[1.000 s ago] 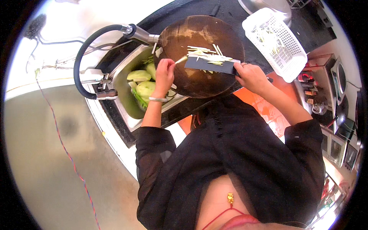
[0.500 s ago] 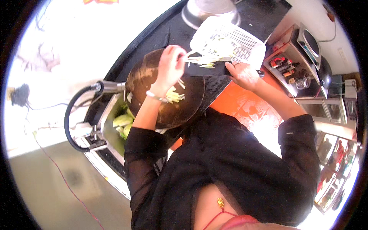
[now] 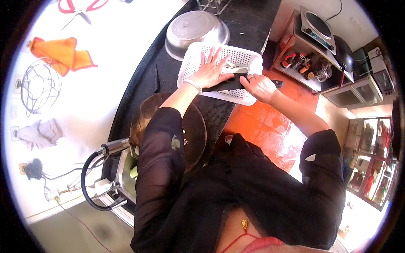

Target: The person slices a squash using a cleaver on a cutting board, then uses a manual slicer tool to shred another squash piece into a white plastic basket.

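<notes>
My right hand (image 3: 260,87) is closed around a dark-bladed kitchen knife (image 3: 228,84), and the handle end sticks out to the right. The blade lies over the near part of a white perforated plastic basket (image 3: 249,61). Fingers spread, my left hand (image 3: 211,72) is over the basket beside the blade, its thumb close to the dark metal. Pale green vegetable strips (image 3: 237,68) are in the basket, partly hidden by my hands. Nearer to me is a round wooden chopping board (image 3: 195,130), partly covered by my left sleeve, with a few pale bits on it.
Behind the basket, an upturned metal basin (image 3: 196,27) rests on the black counter (image 3: 249,21). A faucet (image 3: 116,146) and a sink (image 3: 125,177) with a green vegetable are at the left. A shelf with bottles (image 3: 295,61) stands right, beyond the orange floor (image 3: 253,122).
Both hands and the knife have moved from beside the board to over the basket. My left hand has gone from closed fingers to spread ones. The view has shifted too.
</notes>
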Demonstrator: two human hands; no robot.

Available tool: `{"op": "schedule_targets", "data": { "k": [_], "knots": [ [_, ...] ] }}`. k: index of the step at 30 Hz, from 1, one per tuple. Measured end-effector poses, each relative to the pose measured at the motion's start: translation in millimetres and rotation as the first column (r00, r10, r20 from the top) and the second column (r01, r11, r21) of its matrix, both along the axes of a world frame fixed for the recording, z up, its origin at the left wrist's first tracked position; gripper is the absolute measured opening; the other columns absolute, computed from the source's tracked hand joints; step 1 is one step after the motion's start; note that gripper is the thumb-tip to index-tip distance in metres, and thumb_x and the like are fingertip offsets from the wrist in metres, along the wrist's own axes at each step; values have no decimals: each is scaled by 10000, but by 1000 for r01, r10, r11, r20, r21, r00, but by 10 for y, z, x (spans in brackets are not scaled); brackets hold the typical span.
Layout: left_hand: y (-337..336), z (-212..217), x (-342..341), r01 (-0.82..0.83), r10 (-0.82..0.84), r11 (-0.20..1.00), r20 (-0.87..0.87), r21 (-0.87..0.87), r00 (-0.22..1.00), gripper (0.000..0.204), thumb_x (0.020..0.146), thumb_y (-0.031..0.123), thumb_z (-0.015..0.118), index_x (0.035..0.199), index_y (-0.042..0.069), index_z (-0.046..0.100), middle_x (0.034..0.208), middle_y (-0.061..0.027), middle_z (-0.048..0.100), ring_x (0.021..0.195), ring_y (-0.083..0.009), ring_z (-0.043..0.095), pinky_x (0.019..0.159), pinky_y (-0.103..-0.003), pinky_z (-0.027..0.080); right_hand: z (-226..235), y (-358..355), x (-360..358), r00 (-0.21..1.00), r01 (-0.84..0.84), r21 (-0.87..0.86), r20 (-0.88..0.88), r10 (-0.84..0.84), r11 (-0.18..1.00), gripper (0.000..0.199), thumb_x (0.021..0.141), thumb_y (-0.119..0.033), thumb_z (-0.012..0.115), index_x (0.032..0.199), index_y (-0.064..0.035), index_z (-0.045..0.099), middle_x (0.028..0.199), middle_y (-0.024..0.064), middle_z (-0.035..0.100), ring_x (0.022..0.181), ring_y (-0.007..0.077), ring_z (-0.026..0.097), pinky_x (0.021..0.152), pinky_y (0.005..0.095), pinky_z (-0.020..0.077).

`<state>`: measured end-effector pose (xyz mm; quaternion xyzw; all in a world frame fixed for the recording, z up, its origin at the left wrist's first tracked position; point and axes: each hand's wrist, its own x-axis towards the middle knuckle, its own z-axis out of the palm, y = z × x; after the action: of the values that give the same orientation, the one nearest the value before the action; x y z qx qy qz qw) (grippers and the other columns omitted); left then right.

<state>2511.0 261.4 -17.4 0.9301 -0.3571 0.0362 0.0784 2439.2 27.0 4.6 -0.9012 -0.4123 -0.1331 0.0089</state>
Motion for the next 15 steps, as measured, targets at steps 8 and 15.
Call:
{"op": "schedule_targets", "data": {
  "k": [8, 15],
  "knots": [
    [-42, 127, 13, 206, -205, 976, 23, -65, 979, 849, 800, 641, 514, 1472, 240, 185, 1531, -162, 62, 1408, -392, 0, 1082, -629, 27, 44, -56, 75, 999, -33, -15, 13, 33, 999, 231, 743, -80, 562, 941, -44, 449, 685, 77, 535, 645, 239, 622, 531, 347, 511],
    [-15, 181, 72, 323, -329, 944, 171, 63, 928, 718, 867, 572, 455, 1471, 315, 165, 1550, -72, 52, 1429, -289, -6, 1118, -562, 14, -24, -81, 103, 998, -65, -15, -10, 65, 998, 213, 751, -99, 564, 925, -58, 448, 694, 78, 557, 646, 237, 637, 522, 354, 523]
  ]
}}
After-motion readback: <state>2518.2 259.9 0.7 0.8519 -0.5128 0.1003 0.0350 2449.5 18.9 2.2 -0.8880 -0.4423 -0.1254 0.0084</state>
